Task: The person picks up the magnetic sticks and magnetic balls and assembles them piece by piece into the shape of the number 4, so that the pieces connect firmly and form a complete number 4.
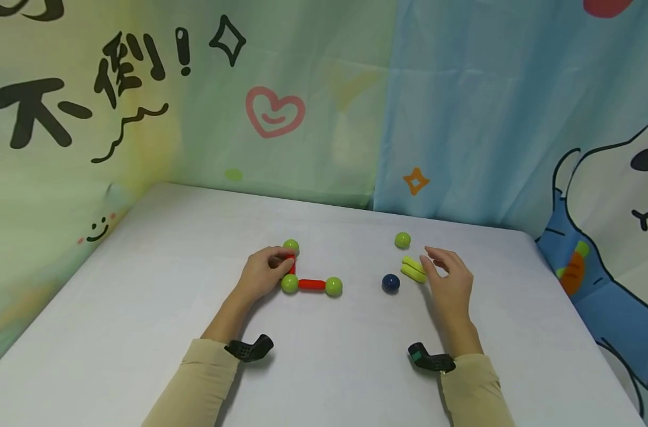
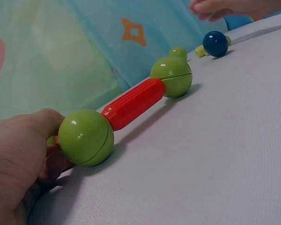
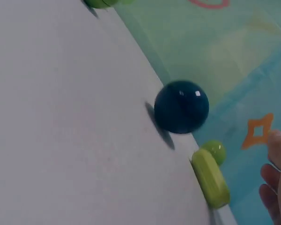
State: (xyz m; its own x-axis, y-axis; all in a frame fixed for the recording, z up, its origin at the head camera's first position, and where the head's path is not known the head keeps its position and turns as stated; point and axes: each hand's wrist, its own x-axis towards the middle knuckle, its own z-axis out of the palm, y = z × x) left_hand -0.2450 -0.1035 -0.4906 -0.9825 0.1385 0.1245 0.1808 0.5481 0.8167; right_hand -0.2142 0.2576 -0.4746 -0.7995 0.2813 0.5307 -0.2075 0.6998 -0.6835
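My left hand (image 1: 261,274) pinches a red rod (image 1: 292,268) of a small L-shaped assembly on the table. That rod joins a green ball (image 1: 291,244) at the back to a green corner ball (image 1: 290,284). From the corner a second red rod (image 2: 134,104) runs right to another green ball (image 1: 334,286). My right hand (image 1: 453,283) hovers with thumb and fingers apart, holding nothing. Left of its fingertips lie two yellow-green rods (image 1: 413,271) side by side. A dark blue ball (image 3: 181,107) sits just in front of them to the left.
A loose green ball (image 1: 402,240) sits behind the yellow-green rods. The white tabletop (image 1: 324,367) meets a printed curtain (image 1: 324,160) along its back edge. Black wrist straps, one of them the left strap (image 1: 250,348), jut over the table by each sleeve.
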